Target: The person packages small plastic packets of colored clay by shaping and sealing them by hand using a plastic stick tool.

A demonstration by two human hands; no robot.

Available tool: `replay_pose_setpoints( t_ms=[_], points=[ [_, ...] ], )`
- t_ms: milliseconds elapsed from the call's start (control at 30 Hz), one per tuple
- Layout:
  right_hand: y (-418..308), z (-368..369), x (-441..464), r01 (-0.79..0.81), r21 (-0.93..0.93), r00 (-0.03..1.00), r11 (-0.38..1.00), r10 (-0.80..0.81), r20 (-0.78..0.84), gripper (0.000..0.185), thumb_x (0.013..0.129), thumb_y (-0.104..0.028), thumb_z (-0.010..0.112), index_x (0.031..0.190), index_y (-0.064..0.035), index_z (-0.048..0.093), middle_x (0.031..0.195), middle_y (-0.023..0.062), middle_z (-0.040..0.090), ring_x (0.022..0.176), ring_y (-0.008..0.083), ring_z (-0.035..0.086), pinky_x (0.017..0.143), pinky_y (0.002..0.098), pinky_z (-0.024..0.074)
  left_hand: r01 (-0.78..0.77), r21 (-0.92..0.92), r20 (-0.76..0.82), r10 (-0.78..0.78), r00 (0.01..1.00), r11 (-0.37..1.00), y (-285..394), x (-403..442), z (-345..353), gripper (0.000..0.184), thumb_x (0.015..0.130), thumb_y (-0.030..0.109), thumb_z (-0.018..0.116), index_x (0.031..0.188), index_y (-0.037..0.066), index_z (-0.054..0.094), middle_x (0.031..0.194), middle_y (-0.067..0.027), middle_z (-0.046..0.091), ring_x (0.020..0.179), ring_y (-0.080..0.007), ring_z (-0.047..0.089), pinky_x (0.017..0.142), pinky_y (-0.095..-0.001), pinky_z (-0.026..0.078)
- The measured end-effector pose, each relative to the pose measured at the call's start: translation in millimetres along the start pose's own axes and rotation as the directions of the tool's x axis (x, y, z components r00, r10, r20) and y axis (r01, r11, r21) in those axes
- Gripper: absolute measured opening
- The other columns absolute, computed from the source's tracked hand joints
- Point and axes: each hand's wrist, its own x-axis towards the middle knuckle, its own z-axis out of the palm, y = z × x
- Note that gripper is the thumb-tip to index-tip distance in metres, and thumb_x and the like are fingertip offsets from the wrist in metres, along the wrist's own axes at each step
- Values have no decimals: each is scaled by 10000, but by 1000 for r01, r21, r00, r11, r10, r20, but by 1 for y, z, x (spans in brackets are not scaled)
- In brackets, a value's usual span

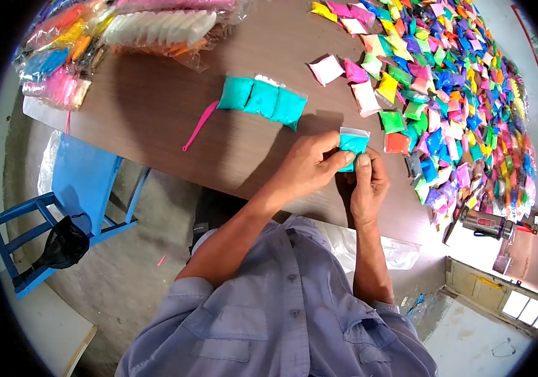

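Note:
Between both hands, over the table's near edge, is a small clear packet of teal material [353, 143], its pale top strip facing away from me. My left hand [314, 162] pinches its left side with thumb and fingers. On the lower right, my right hand [368, 181] grips the same packet, thumb on its front. Farther left on the table lie a few teal packets [261, 100] side by side. A pink plastic stick tool [200, 125], with a small hole at one end, touches the leftmost of them.
A large heap of small colourful packets [445, 100] covers the table's right side. Bundled bags of coloured packets [156, 28] lie at the far left. A blue chair [83, 188] with a black bag [65, 244] stands left of the brown table [156, 94]. A metal flask [485, 223] is at right.

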Motion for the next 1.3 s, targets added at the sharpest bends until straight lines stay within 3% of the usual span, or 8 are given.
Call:
replay_pose_setpoints(
  t_ms=[67,133,333,433,867,1000,1067,1300],
  points=[
    [-2,0,0,3,5,1000,1000,-3,17,263,1047,-221,626,1159,13,669,937,-15,629,830,59,523,736,240,449,2,-3,0,-2,1000,1000,4,0,-2,227,912,205,716,1005,4,668,718,-149,627,615,-186,592,573,-370,472],
    [0,-3,0,-25,29,1000,999,25,8,263,1048,-221,622,1159,13,669,938,-14,630,828,60,523,732,240,449,107,142,141,-127,982,984,8,0,-6,288,926,155,710,1180,23,689,968,-104,729,857,-129,670,770,-338,545],
    [1,0,1,-13,26,1000,1000,14,-8,275,1051,-239,616,1154,11,669,914,-21,624,795,51,515,696,229,441,147,95,148,-160,976,985,7,0,-5,297,912,120,717,1183,6,676,995,-107,733,920,-132,682,818,-334,554],
    [3,1,1,19,-12,1000,1000,-19,-11,276,1051,-241,616,1152,11,667,912,-20,628,786,47,514,690,222,438,49,-34,56,-47,997,998,1,0,0,195,905,122,709,1028,-20,653,798,-123,696,707,-140,648,625,-352,513],
    [3,7,0,89,73,992,993,-82,-96,284,1021,-174,637,1241,4,613,1000,23,648,874,79,572,774,259,477,45,65,-59,-41,997,997,7,-4,1,282,837,96,795,1093,34,693,902,-45,714,851,-95,658,741,-291,550],
    [-11,9,-3,131,-20,989,991,-132,-68,262,1022,-180,633,1204,9,638,1005,24,651,894,88,572,809,277,480,-40,160,5,40,999,986,13,-6,5,255,835,85,795,1066,51,694,827,-41,681,759,-101,653,606,-273,527],
    [-1,3,-4,70,-88,995,994,-75,-59,249,1036,-201,607,1145,14,668,957,5,629,855,82,541,765,269,460,-181,174,44,176,983,968,10,-6,7,231,841,84,790,1050,48,698,826,-47,688,721,-100,654,617,-275,533],
    [10,0,-1,63,2,989,998,-62,-133,318,1075,-296,566,1090,-4,692,884,-46,584,792,51,471,678,236,398,-74,139,-89,87,992,987,13,-4,5,191,857,74,769,1021,6,699,906,-72,716,758,-115,669,639,-275,533]
  ],
)
